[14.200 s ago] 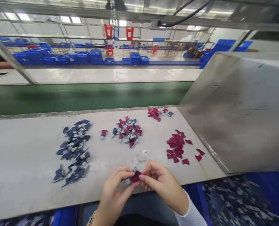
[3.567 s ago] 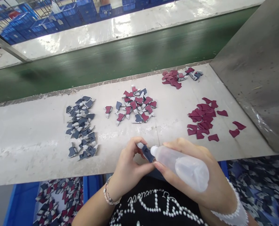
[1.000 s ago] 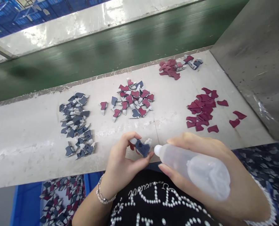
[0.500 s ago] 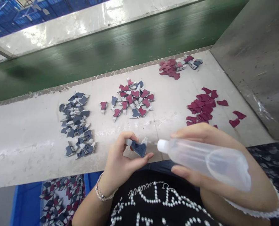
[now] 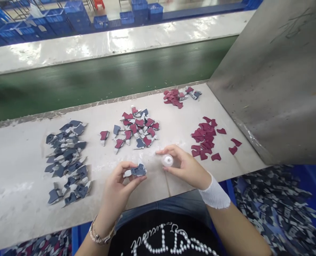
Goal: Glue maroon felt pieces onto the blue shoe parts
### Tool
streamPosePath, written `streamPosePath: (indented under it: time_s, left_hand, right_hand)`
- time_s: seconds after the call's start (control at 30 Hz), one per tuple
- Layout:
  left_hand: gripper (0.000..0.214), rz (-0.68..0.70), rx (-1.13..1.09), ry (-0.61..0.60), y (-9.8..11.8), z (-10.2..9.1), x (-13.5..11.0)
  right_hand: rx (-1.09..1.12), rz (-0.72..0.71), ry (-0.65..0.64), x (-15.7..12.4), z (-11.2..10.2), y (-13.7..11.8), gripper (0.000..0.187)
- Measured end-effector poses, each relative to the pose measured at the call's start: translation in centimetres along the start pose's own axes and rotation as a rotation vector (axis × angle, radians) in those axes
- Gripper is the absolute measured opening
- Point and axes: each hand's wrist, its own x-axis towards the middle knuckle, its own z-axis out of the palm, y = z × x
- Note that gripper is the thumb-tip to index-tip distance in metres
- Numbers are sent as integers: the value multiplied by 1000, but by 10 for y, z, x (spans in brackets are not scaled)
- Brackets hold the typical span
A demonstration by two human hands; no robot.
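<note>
The left fingers (image 5: 122,167) are together, clamped on 1 navy and grey piece (image 5: 138,171), which is held over the desk (image 5: 19,170) in the left hand (image 5: 115,188). The right fingers (image 5: 172,151) curl around a clear squeeze bottle (image 5: 167,160), seen end-on with its white tip facing up, in the right hand (image 5: 186,167). The 2 hands are near each other, just in from the near edge of the desk, each busy with its 1 thing. Beyond them, toward the far edge, lie a navy pile (image 5: 67,160) on the left, a mixed navy and red pile (image 5: 136,129) in the middle, and a small red pile (image 5: 173,97) near the far right corner. Loose red pieces (image 5: 204,137) sit toward the right end, near a metal panel (image 5: 269,81). A blue bin (image 5: 315,199) of pieces sits below the right end of the desk.
</note>
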Motion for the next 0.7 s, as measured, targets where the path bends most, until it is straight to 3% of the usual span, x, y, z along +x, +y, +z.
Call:
streamPosePath:
  time_s: [0.1,0.23,0.33,0.5,0.7]
  left_hand:
    - [26,33,29,-2,-3,-1,0]
    - [24,36,26,-26,-3,0,-2]
    - [24,60,31,-43,1,4,-4]
    - [23,114,94,-11,10,6,-7]
    - [22,110,9,-33,8,3,-13]
  right_hand:
    - [-157,21,46,-9,-24,5,46]
    - [-427,103,298,-8,-69,23,31]
    - [-557,119,360,5,-89,38,24]
    - [-608,129,312,21,-97,39,25]
    - [-503,125,326,-4,-81,-10,28]
